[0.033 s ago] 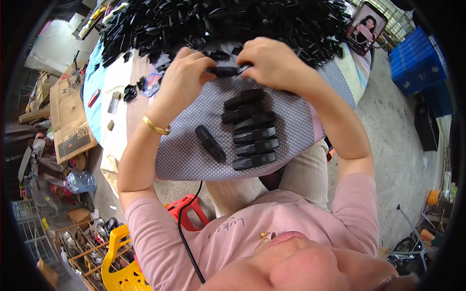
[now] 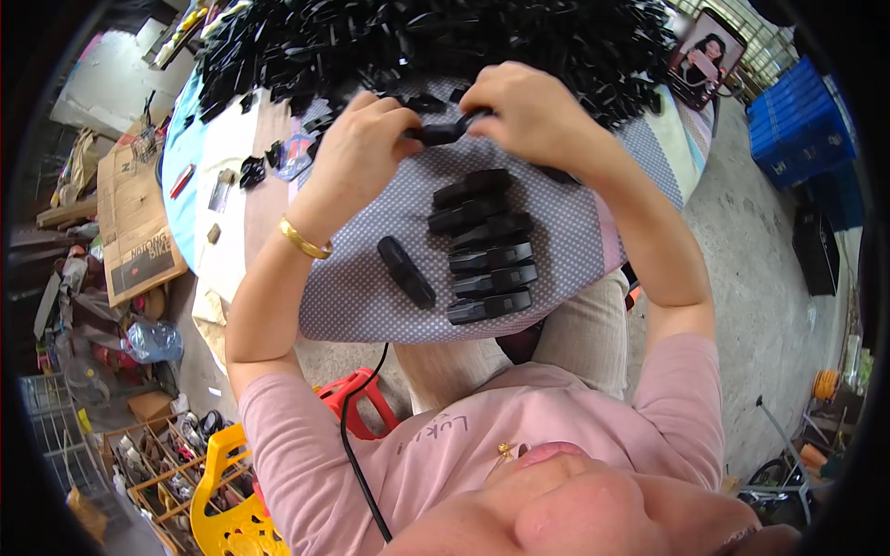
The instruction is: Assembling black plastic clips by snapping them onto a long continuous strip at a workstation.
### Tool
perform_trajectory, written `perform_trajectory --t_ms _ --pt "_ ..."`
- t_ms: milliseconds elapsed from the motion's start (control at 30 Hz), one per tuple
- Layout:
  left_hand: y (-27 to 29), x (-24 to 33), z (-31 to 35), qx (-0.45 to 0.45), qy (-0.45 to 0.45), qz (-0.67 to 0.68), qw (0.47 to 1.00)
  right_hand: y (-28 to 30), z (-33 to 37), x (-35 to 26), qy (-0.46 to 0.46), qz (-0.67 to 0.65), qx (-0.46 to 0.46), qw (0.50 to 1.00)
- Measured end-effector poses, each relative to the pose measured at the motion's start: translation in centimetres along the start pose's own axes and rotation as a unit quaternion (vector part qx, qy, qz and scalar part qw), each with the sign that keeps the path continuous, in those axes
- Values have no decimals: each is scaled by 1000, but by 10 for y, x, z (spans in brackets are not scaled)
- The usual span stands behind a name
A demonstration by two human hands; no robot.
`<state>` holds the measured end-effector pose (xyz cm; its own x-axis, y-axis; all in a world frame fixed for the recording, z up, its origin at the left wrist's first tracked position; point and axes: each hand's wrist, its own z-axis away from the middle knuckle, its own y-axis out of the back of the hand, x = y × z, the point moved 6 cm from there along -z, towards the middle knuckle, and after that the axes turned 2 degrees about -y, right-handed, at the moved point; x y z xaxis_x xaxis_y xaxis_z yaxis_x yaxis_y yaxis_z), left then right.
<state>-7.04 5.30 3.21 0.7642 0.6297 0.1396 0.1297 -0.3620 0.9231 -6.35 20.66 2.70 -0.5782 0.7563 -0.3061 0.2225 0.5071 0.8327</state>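
From where I stand, both hands work above the far part of the cloth-covered surface (image 2: 348,296), just short of the big heap of black parts (image 2: 417,46). The left hand (image 2: 366,139) has its grip closed around the left end of a black piece (image 2: 438,135); the right hand (image 2: 528,107) pinches the other end between thumb and fingers. Held from both ends like that, it probably can't twist loose, though I can't tell whether it is one part or two meeting.

Nearer the person, a row of black pieces (image 2: 491,257) lies side by side, likely lined up so they stay together and apart from the loose heap. A lone black piece (image 2: 406,272) lies slanted to the left of the row. The phone (image 2: 707,56) stands tilted at the far right edge, presumably so its screen can be seen without crowding the hands.
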Motion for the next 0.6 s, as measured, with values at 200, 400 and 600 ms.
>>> perform_trajectory --t_ms 200,400,600 --pt "-11 -2 2 -21 53 56 997 7 -5 2 16 -58 121 991" --pt "-13 -6 6 -58 72 109 990 -8 -8 2 -43 -258 28 965" --pt "-9 -8 4 -88 113 95 985 -11 0 -5 4 -55 -45 997"
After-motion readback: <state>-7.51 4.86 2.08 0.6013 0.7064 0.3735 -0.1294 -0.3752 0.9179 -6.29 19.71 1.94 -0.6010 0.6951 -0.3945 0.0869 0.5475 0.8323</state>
